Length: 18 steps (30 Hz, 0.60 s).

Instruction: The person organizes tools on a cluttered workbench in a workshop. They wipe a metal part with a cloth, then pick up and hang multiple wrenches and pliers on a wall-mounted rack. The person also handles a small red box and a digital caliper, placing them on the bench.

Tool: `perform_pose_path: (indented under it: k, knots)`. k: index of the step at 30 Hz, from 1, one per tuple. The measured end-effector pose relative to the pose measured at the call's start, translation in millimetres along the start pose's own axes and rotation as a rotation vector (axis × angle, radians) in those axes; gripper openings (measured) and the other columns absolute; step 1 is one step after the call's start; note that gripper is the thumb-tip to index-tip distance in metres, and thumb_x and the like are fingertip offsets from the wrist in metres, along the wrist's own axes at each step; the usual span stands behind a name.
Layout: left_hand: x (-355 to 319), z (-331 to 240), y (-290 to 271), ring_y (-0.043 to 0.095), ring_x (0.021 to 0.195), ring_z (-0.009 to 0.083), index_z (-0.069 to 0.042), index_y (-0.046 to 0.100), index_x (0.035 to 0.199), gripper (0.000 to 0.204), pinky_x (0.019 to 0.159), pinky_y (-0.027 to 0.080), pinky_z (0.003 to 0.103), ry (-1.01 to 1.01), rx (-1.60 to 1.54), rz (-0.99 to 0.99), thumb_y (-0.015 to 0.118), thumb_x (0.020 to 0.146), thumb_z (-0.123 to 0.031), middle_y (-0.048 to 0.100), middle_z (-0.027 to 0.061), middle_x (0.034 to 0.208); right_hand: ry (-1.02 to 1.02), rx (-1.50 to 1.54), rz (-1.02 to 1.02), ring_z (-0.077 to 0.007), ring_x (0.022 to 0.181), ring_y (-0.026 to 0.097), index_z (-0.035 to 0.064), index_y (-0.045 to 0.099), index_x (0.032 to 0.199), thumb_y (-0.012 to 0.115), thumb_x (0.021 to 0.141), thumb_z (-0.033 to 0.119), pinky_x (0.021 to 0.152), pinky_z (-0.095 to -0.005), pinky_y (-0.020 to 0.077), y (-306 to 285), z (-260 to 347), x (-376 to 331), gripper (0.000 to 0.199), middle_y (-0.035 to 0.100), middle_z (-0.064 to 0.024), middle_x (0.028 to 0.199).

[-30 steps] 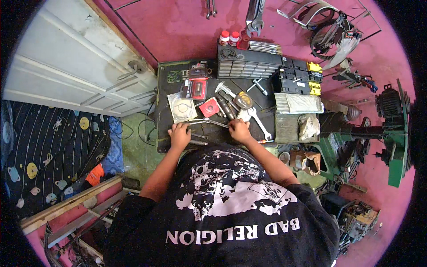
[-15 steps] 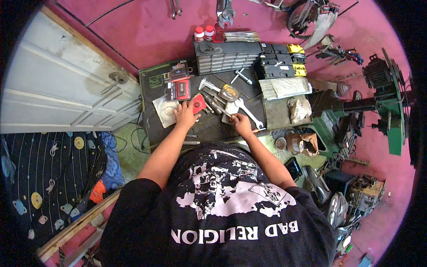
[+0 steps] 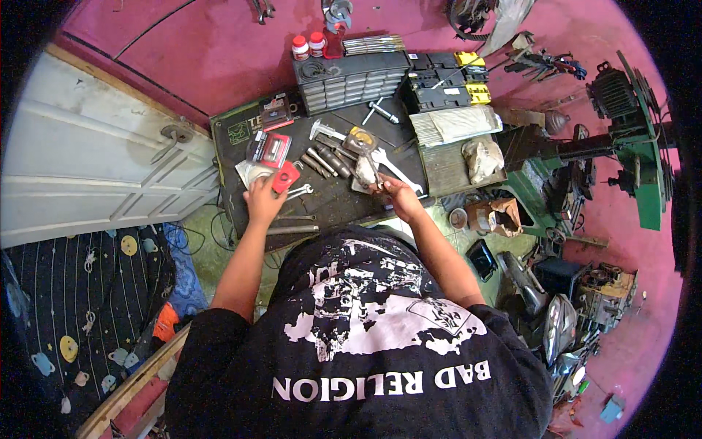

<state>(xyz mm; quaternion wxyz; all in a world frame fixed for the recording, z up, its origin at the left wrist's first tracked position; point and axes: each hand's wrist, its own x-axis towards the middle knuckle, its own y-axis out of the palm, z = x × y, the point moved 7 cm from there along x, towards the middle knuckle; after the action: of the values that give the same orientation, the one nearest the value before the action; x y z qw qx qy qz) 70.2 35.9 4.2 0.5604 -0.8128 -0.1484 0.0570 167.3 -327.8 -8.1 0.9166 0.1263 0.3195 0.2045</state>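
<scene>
My left hand (image 3: pixel 262 199) is closed on the edge of a flat red square piece (image 3: pixel 287 178) with a dark round centre. Under and beside that hand lies a white package (image 3: pixel 251 171); small wrenches (image 3: pixel 300 192) rest just right of it. The fingers of my right hand (image 3: pixel 400 199) pinch the near end of a greyish metal piece (image 3: pixel 365 173), its kind unclear. Close to it are a large open-end wrench (image 3: pixel 397 170), a yellow-and-black tape measure (image 3: pixel 362 139), a caliper (image 3: pixel 327 132) and several dark cylindrical metal tools (image 3: pixel 333 161).
A small-drawer cabinet (image 3: pixel 355 86) stands at the back of the dark workbench (image 3: pixel 344 208), beside black-and-yellow cases (image 3: pixel 441 95). Blister packs (image 3: pixel 274 150) and a T-handle tool (image 3: pixel 380 112) lie on the bench. A green machine (image 3: pixel 649 175) is at right, a white door (image 3: pixel 110 146) at left.
My left hand has drawn the red square piece left and toward me, uncovering the small wrenches. My right hand has shifted slightly right. The whole view has moved a little.
</scene>
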Motion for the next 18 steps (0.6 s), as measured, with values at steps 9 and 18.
perform_pose_path:
  k: [9, 18]
  knots:
    - [-40, 75, -20, 0.047, 0.124, 0.0330, -0.028, 0.053, 0.142, 0.066, 0.095, 0.038, 0.056, -0.372, 0.122, -0.076, 0.078, 0.081, -0.035, 0.053, 0.0065, 0.138, 0.042, -0.017, -0.043, -0.0163, 0.099, 0.060, -0.0011, 0.047, 0.146, 0.041, 0.105, 0.009, 0.089, -0.0301, 0.0444, -17, -1, -8, 0.044, 0.071, -0.0097, 0.119]
    - [-31, -8, 24, 0.056, 0.116, 0.0330, -0.013, 0.059, 0.131, 0.048, 0.093, 0.044, 0.050, -0.290, -0.240, 0.016, 0.071, 0.090, -0.036, 0.064, 0.0121, 0.126, 0.127, -0.331, 0.198, -0.0114, 0.093, 0.058, 0.0013, 0.049, 0.146, 0.050, 0.102, 0.012, 0.085, -0.0261, 0.0433, 1, -24, -7, 0.045, 0.072, -0.0057, 0.113]
